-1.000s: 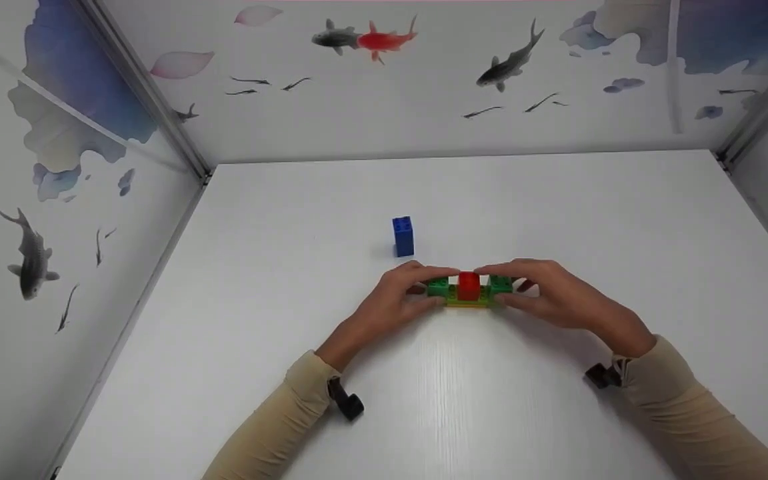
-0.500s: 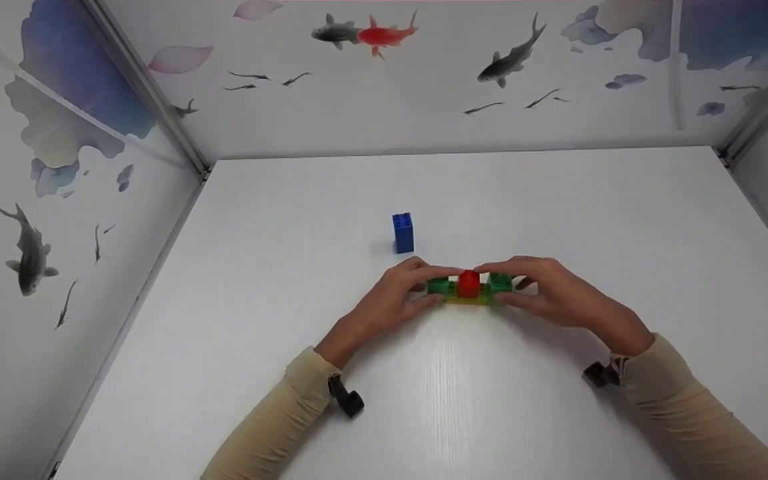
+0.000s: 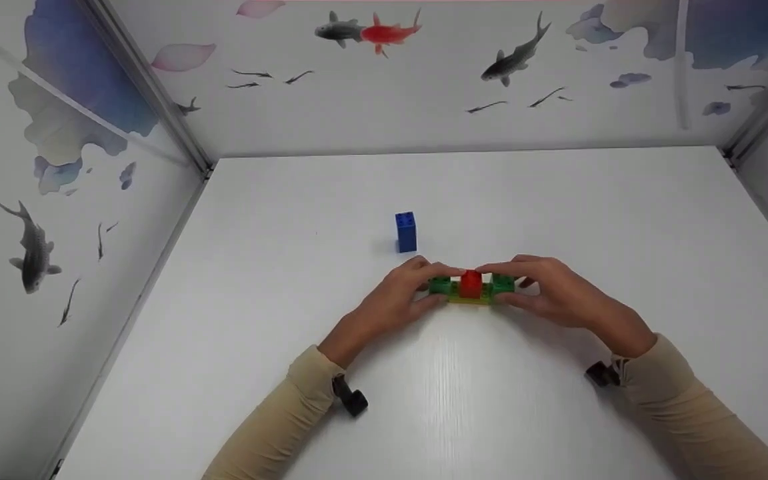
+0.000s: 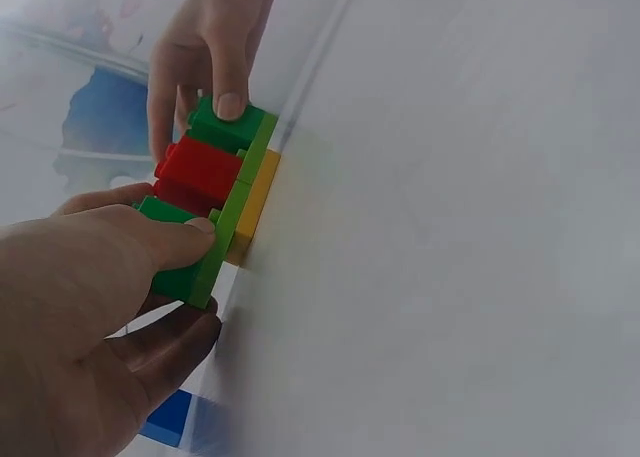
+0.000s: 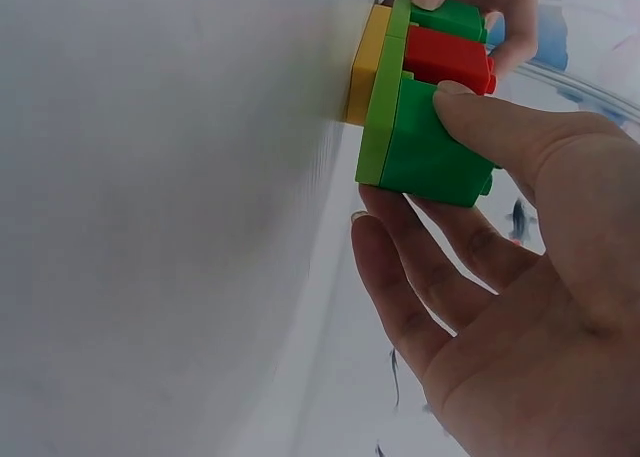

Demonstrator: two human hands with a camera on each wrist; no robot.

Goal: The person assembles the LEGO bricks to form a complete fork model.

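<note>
A toy-brick assembly stands mid-table in the head view. A yellow brick (image 4: 255, 207) forms its base, with light-green bricks (image 5: 384, 107) in a row on top. Above these sit a red brick (image 3: 471, 285) in the middle and a dark-green brick at either end. My left hand (image 3: 397, 301) pinches the left dark-green brick (image 4: 170, 212) between thumb and fingers. The right dark-green brick (image 5: 435, 142) is gripped likewise by my right hand (image 3: 561, 293). Both index fingertips reach to the red brick's top edge. The fingers partly hide the end bricks.
Behind the left hand, a tall blue brick (image 3: 407, 233) stands upright and apart on the white table (image 3: 424, 407). Panels printed with fish (image 3: 391, 32) enclose the table's back and sides. A small black device (image 3: 351, 397) is worn on each wrist.
My left index fingertip has slid slightly right onto the red brick's top. Otherwise both hands and the bricks hold their places; the head view has shifted a little.
</note>
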